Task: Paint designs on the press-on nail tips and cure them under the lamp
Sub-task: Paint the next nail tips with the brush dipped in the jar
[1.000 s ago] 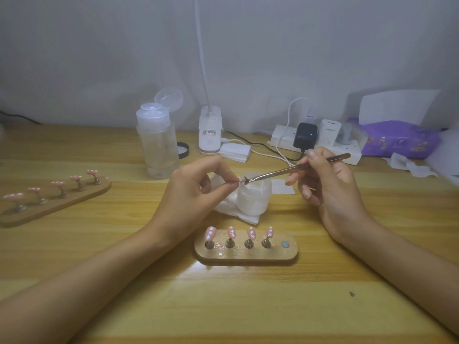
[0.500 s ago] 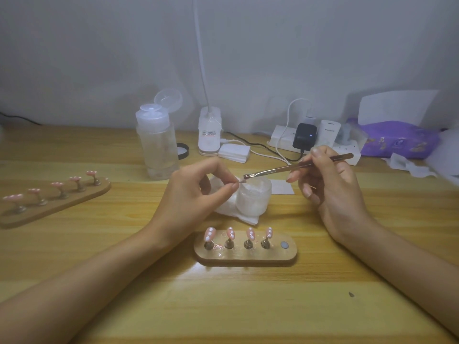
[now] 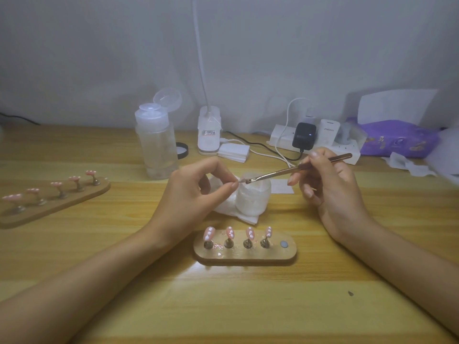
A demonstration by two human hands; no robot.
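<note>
At the centre of the table, a thin metal tool is held in a pen grip by the right hand, its tip met at the pinched thumb and forefinger of the left hand, just above a small white jar. What is pinched is too small to tell. Since a second ago the tool has been lifted slightly; the pinch is unchanged, so tip-cleaning or loading seems to continue. The painted nail tips stand on the near holder at 6 o'clock, its rightmost socket empty; a second holder lies at 9 o'clock. No curing is begun.
</note>
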